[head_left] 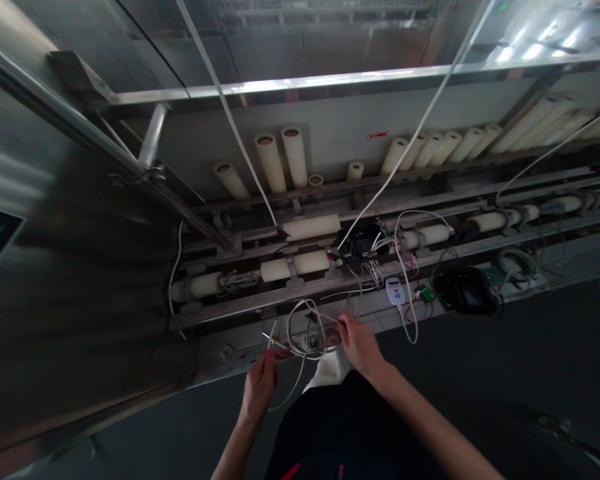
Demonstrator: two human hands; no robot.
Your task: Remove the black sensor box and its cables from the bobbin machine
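A loosely coiled grey-white cable (pixel 313 341) lies at the near edge of the metal frame, in front of my body. With fingers closed in a pinch, my right hand (pixel 360 345) grips a strand of it at the coil's right side. My left hand (pixel 261 381) is closed at the left, around the cable near its end, where thin wires stick up above the fingers. Its fingertips are partly hidden. One loop of the cable hangs below the ledge between both hands.
White rollers (pixel 311 227) run along the frame, and upright white tubes (pixel 293 157) stand behind. Right of my hands are an opened black housing (pixel 363 241) with loose wires, a small white device (pixel 395 292), a green circuit board (pixel 425 293) and a black case (pixel 465 291). A metal pole (pixel 195 220) slants down at left.
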